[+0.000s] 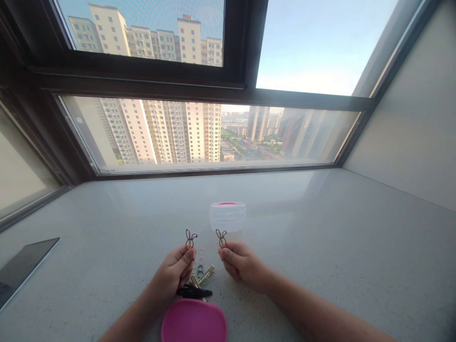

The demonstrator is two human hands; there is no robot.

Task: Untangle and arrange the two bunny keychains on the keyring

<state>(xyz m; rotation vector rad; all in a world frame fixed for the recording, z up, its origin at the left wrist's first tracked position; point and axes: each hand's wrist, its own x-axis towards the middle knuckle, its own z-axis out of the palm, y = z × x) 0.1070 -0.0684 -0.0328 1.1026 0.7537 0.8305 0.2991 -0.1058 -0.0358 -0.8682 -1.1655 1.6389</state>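
Observation:
My left hand (178, 268) pinches a rabbit-shaped hair clip (190, 239) upright between thumb and fingers. A similar rabbit-shaped hair clip (221, 238) stands up from the pinch of my right hand (242, 261). The two clips are held apart, side by side. Below and between the hands lie a black hair clip (195, 291), gold-coloured clips (207, 274), a dark hair tie (200, 271) and several pale small rings (201, 251). The left hand partly hides this pile. Closest to me is a pink dish-like piece (194, 320), cut off by the lower edge.
A clear plastic box (228, 218) with a pink part on top stands beyond the hands on the speckled white counter (320, 247). At the left lies a dark, flat tablet-like device (26, 268). A dark-framed window (213, 173) borders the back, and a wall (413, 128) rises at right.

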